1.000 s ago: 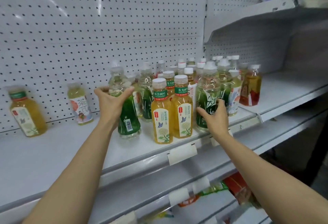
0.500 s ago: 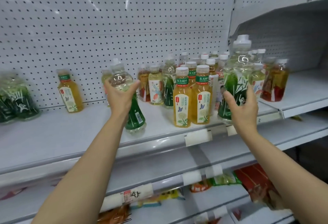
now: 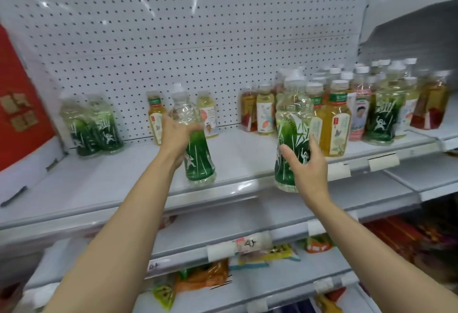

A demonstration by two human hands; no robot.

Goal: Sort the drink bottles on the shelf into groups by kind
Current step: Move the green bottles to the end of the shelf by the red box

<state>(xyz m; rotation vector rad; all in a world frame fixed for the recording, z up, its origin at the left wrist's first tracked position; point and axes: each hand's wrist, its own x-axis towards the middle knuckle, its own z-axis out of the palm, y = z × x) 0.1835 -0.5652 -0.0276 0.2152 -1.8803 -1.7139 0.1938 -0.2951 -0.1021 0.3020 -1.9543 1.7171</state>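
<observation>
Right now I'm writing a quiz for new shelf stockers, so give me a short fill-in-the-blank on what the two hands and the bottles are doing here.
1. Each hand grips a clear bottle with a ____ label: the left hand holds one, the right hand another.
2. The bottle in the right hand hangs in front of the shelf's ____ edge.
3. A pair of matching bottles stands at the ____ end of the shelf.
4. The shelf's back panel is white ____.

Missing words: green; front; left; pegboard

Glossy clear plastic bottles [image 3: 199, 154] stand against a matt perforated metal backboard [image 3: 173, 39].
</observation>
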